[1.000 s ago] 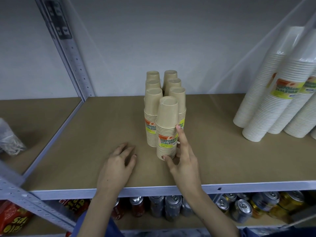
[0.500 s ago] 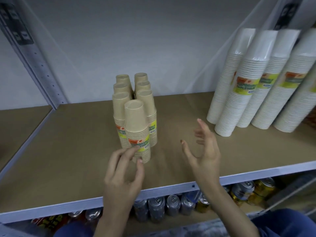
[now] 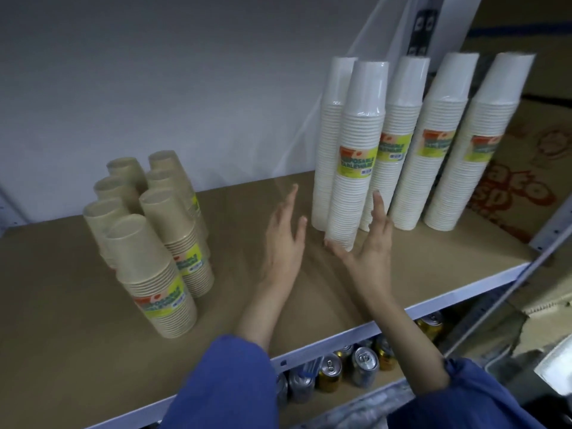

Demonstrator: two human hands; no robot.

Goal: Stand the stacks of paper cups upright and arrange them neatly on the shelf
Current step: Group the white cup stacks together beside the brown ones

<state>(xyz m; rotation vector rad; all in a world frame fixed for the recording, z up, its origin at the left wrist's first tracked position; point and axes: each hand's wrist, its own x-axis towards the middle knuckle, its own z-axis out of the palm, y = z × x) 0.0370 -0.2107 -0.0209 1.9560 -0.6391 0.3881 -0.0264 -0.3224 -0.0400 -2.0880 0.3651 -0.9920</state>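
Observation:
Several short brown paper-cup stacks [image 3: 151, 261] stand upright in two tight rows on the left of the brown shelf board [image 3: 62, 351]. Several tall white wrapped cup stacks [image 3: 439, 140] stand at the right, all tilted. The front white stack [image 3: 359, 150] is nearest me. My right hand [image 3: 368, 246] touches its base, thumb at the left of the bottom rim and straight fingers up its right side. My left hand [image 3: 284, 239] hovers open just left of that stack, fingers straight, touching nothing.
Drink cans [image 3: 365, 363] fill the shelf below. A printed cardboard box [image 3: 532, 181] stands behind the white stacks at the right, beside the metal shelf upright [image 3: 554, 230]. Bare board lies between the brown and white groups.
Both hands left the brown stacks and moved right to the white stacks. My right hand now touches the front white stack's base. The view swung right.

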